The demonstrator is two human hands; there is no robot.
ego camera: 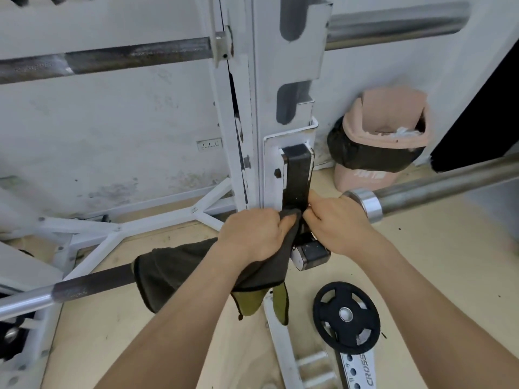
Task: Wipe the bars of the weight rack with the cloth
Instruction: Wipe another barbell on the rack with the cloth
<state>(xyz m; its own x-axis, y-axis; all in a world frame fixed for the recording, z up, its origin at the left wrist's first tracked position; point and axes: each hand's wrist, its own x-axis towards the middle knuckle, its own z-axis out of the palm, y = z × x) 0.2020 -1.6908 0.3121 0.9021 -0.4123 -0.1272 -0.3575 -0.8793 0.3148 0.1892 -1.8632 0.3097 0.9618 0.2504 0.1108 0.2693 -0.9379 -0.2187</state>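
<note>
A dark cloth [174, 273] with an olive-green underside is draped over the lower barbell [92, 284], which runs across the white weight rack [269, 108]. My left hand [252, 234] grips the cloth around the bar right beside the black rack hook [297, 175]. My right hand [337, 220] has its fingers curled at the cloth's edge by the hook, just left of the barbell's chrome collar [368, 203]. What its fingertips hold is partly hidden. A second barbell [126, 56] rests higher on the rack.
A pink bin [384, 136] with a black liner stands against the wall at the right. A black weight plate [346, 315] lies on the wooden floor below my right arm. White base struts [118, 231] of the rack spread over the floor at the left.
</note>
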